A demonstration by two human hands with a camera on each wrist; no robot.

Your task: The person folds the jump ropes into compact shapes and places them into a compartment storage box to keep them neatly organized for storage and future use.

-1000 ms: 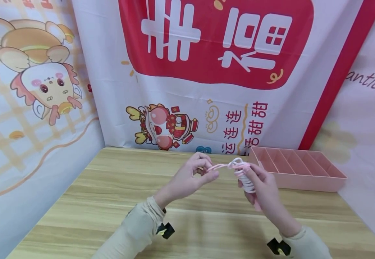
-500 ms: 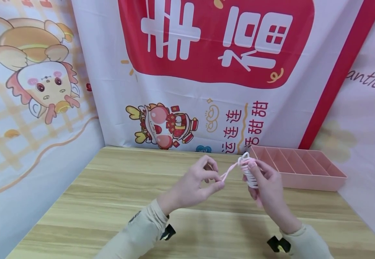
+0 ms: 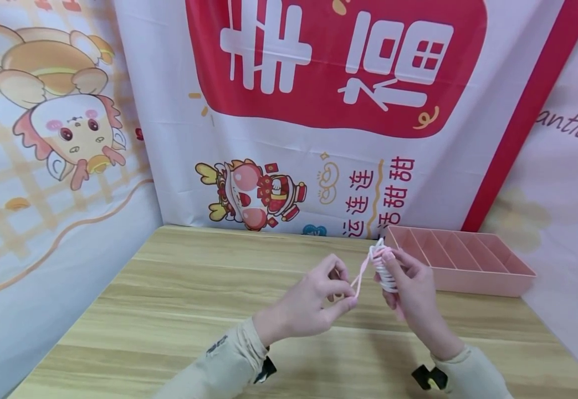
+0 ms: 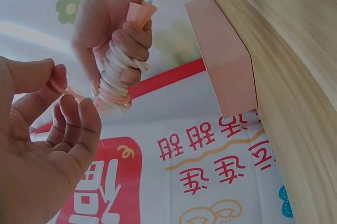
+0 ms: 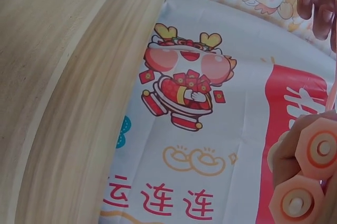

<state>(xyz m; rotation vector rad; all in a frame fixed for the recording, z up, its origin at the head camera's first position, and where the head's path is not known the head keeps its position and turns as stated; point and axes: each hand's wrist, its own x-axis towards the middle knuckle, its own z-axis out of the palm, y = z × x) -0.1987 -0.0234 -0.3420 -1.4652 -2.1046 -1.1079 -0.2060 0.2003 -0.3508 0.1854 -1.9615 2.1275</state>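
A bundled jump rope (image 3: 386, 277), its white cord (image 4: 113, 71) wound in several turns, is gripped by my right hand (image 3: 415, 293) above the table. Two pink handles (image 5: 297, 203) lie side by side in that hand, their octagonal ends facing the right wrist camera. A pink handle end (image 4: 141, 13) also sticks out past the fingers in the left wrist view. From the top of the coil a doubled pink stretch of cord (image 3: 361, 275) slants down to my left hand (image 3: 303, 305), which pinches it between thumb and forefinger. The left hand's other fingers are loosely bent.
A pink divided box (image 3: 475, 281) stands at the back right of the wooden table (image 3: 169, 310), just behind my right hand. A printed white and red cloth (image 3: 179, 166) hangs along the table's back edge, with patterned cloths at both sides.
My left hand has moved right and down, nearer the coil, still pinching the cord, which now hangs more steeply. The right hand with the bundle has shifted slightly right.
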